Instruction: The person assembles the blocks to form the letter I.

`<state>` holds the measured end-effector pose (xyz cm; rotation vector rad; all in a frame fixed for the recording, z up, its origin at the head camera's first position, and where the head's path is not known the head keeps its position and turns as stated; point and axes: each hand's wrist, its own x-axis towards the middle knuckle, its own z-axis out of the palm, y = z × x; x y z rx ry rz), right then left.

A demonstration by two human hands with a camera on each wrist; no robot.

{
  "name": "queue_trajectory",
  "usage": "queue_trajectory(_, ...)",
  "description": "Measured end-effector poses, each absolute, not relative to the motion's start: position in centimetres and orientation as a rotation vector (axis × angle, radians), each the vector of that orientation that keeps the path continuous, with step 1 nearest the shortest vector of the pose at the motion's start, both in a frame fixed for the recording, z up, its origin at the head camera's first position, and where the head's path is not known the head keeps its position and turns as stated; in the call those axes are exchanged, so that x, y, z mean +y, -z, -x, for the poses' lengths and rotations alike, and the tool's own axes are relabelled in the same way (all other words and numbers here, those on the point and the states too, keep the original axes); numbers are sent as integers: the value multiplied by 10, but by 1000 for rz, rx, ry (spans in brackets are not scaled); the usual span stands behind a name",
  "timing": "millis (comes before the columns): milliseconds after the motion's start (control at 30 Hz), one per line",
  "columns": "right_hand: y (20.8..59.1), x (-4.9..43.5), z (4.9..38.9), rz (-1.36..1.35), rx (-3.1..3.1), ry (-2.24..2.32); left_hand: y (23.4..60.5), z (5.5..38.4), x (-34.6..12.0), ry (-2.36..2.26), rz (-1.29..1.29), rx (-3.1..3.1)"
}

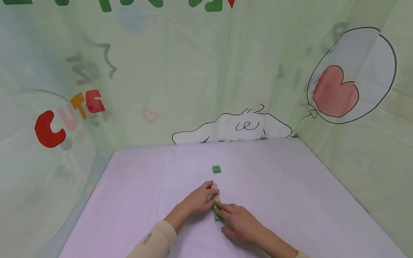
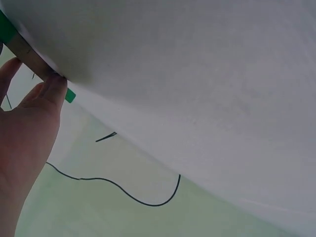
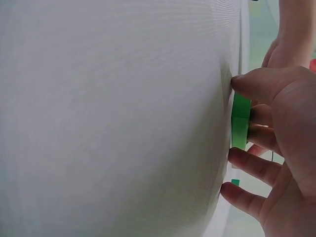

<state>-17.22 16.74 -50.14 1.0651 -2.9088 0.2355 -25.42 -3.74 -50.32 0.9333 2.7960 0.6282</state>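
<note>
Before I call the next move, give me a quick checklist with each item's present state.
1. Left hand on the wooden block: ok, its fingers hold it.
2. Right hand on the near green section: ok, fingertips touch it.
3. Wood and near green in one line: ok, they run end to end.
4. Joint fully flush: cannot tell, fingers cover part of it in the head view.
5. Far green block joined to the row: not ok, it lies apart beyond the wood.
</note>
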Motion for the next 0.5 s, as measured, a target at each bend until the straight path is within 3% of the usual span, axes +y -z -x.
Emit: queue_trajectory(500, 503, 168, 172, -1074, -2874, -221, 500, 256, -38, -600, -956, 2830)
